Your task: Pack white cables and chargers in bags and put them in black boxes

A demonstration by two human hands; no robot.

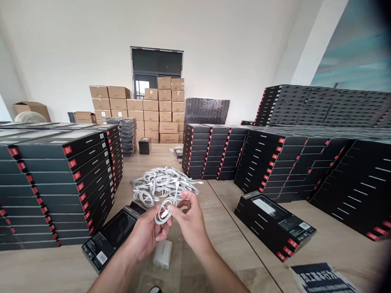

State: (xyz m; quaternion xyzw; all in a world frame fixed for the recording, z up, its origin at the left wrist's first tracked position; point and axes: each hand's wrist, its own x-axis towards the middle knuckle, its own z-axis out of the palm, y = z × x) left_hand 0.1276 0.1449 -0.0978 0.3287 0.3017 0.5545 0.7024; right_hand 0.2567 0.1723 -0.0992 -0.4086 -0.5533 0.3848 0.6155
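Observation:
A coiled white charging cable (pixel 160 218) is held up between my two hands above the table. My left hand (pixel 151 230) is closed around the left side of the coil. With thumb and fingers, my right hand (pixel 190 215) pinches the cable near a white connector. Just beyond lies a pile of coiled white cables (pixel 165 181). Below my hands a white power adapter (pixel 163 254) rests on the table, its metal prongs pointing toward me. Beside my left forearm a black box (pixel 114 232) lies at an angle, with a dark window in its top.
Tall stacks of black boxes (pixel 61 187) stand on the left, with more black stacks (pixel 214 154) on the right. A short stack of boxes (pixel 273 224) sits nearer on the right, by a printed sheet (pixel 324 278). Brown cartons (pixel 151 110) are piled against the wall.

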